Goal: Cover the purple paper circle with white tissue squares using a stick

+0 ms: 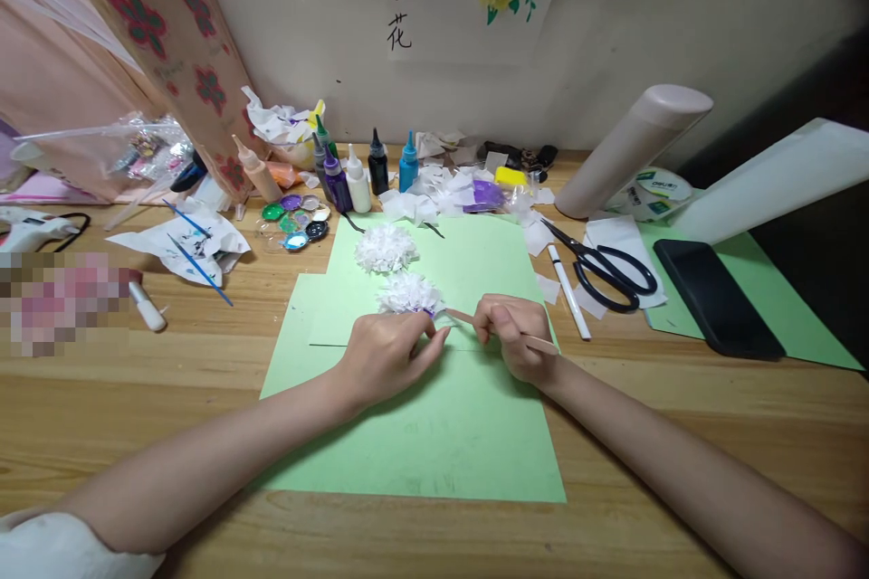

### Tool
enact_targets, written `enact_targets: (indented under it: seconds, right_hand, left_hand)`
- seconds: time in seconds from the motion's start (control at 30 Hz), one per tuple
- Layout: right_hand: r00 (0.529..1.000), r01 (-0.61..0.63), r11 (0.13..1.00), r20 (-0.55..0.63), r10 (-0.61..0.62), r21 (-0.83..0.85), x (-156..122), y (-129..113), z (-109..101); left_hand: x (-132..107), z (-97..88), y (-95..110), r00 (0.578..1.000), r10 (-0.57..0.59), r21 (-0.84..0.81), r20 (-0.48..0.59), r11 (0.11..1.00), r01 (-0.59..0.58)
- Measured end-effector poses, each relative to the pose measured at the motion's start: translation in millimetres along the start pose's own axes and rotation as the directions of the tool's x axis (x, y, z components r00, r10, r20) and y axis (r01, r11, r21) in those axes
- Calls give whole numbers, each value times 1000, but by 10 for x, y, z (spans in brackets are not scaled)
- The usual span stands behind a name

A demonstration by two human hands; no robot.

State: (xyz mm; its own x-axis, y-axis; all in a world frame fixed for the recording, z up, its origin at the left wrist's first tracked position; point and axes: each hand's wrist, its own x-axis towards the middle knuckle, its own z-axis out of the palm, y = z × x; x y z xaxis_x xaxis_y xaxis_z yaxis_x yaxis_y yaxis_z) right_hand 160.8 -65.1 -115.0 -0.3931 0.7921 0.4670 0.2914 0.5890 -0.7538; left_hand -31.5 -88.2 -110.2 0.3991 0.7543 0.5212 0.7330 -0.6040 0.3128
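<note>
My left hand (390, 353) rests on the light green paper (434, 434), fingers pinched at the edge of a white tissue flower (409, 293) that shows a bit of purple. My right hand (516, 336) is closed round a thin wooden stick (468, 318) whose tip points left toward that flower. A second white tissue flower (386, 248) lies further back on the same green paper.
Black scissors (607, 270) and a white pen (568, 291) lie right of the paper, a black phone (718, 297) beyond them. Paint bottles (358, 179), paint pots (296, 219), tissue scraps, blue brushes (198, 264) and a glue gun (33, 228) crowd the back and left.
</note>
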Motion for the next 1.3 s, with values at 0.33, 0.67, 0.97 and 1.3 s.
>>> enact_targets:
  seconds: [0.33,0.67,0.97,1.3]
  right_hand:
    - [996,-86,995,37,85,44,18,21,-1]
    - [971,-229,965,97,218,126,53,27,-11]
    - [941,-329,884,33,337,332,69,31,25]
    - [966,-257,940,16,260,223,16,53,15]
  left_hand:
    - [1,-12,-25,992,-57,-111,110,991,69]
    - [-2,5,-46,926,147,-83,346,989,-126]
    - [14,-7,-52,911,144,-78,386,989,-123]
    - [0,0,-69,903,136,-74,407,990,-116]
